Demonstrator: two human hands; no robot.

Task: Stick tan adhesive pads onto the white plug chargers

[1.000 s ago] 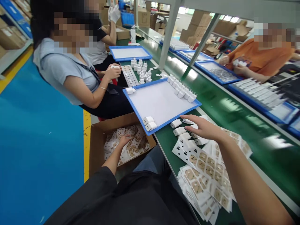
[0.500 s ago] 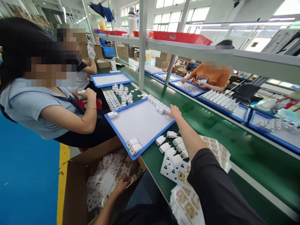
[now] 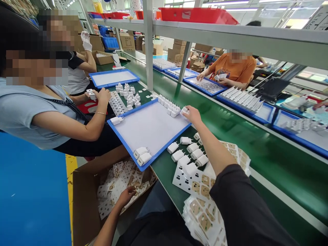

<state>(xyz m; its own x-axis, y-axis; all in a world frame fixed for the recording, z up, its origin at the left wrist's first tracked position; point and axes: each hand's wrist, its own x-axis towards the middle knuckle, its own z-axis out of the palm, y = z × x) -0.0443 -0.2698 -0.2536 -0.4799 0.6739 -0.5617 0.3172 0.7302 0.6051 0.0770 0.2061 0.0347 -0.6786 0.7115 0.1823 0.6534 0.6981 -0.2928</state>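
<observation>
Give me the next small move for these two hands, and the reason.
Probably lift the left hand away from the cardboard box toward the blue-rimmed tray: it looks empty above the sheets, while the right hand pinches a white charger near the row of chargers, where a second hand could help.

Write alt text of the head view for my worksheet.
Right hand holds a white plug at the edge of a blue-rimmed tray; left hand is over a cardboard box of patterned sheets. More plugs lie on the green table.
</observation>
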